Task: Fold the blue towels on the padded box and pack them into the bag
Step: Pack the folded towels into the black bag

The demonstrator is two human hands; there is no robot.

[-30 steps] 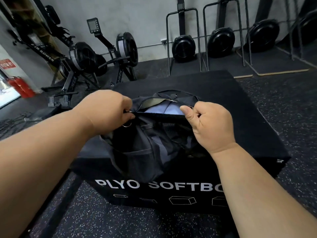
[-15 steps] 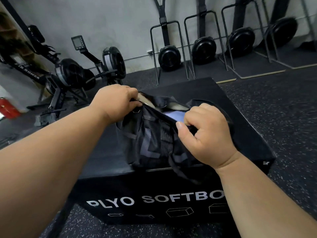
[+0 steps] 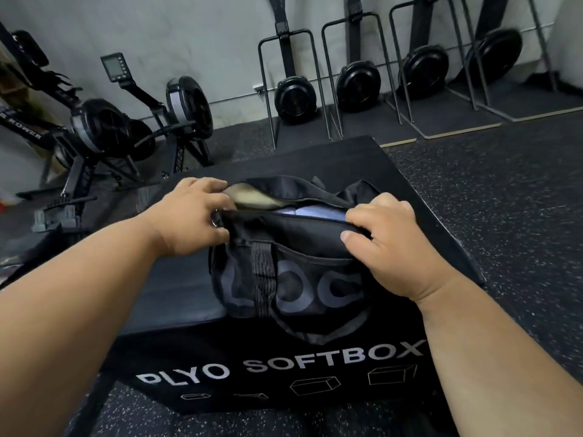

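1. Head view: the black bag (image 3: 293, 263) sits on the padded box (image 3: 394, 171), toward its near edge, with a mesh pocket and large grey lettering facing the camera.
2. The blue towels (image 3: 303, 212) are already inside; only a pale blue strip shows through the slit of the zip opening. No towel lies loose on the visible top of the box, so folding and packing look done.
3. What seems to be left is closing the bag. The zip gapes along the top, and a tan lining shows under the far flap at the left end.
4. The left hand (image 3: 192, 216) grips the left end of the bag by a metal ring, fingers curled over the fabric and thumb underneath.
5. The right hand (image 3: 385, 244) pinches the right end of the opening, fingers curled over the edge and thumb pressed against the near side. Whether it holds the zip pull itself cannot be told.
6. Materials: the bag is soft woven nylon that sags and creases, with a ribbed webbing strap (image 3: 262, 272) running down its front and open mesh over the pocket. The towels look smooth and thin.
7. The box is a matte black block with a slightly cushioned top, rounded edges and white print on its near face. It stands on speckled rubber flooring (image 3: 504, 200).
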